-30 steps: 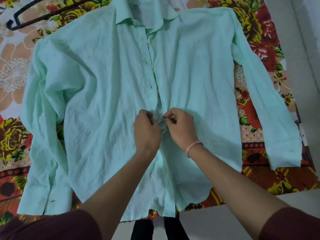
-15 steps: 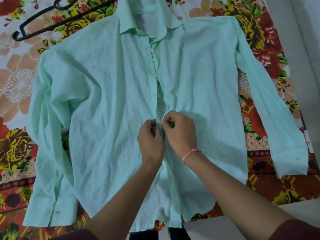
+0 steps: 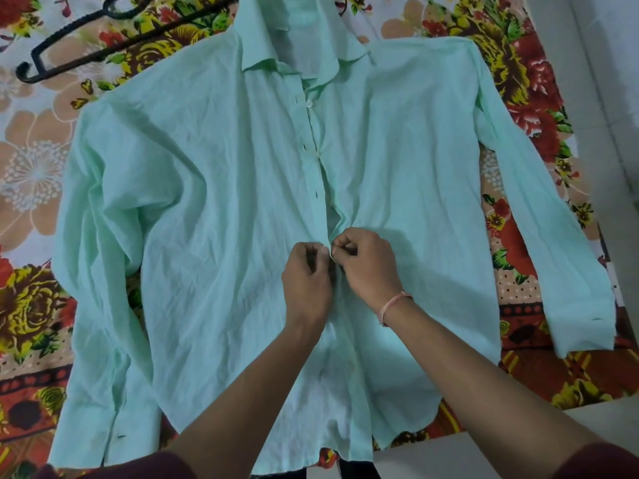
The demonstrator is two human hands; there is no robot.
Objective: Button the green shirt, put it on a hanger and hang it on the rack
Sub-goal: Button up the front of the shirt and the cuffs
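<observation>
The pale green shirt (image 3: 207,209) lies flat, front up, on a flowered bedsheet, collar at the far end and sleeves spread to both sides. Its front placket gapes open from the collar down to my hands. My left hand (image 3: 306,278) pinches the left placket edge at mid-chest. My right hand (image 3: 368,264) pinches the right edge against it, with a small white button between the fingertips. A black hanger (image 3: 103,39) lies on the sheet at the far left, apart from the shirt.
The flowered bedsheet (image 3: 31,188) covers the bed under everything. A pale floor (image 3: 615,98) runs along the right side and past the near right corner. No rack is in view.
Both hands stay together on the placket at mid-chest, working the same spot. The view has shifted slightly, so the shirt and hanger sit a little lower in frame.
</observation>
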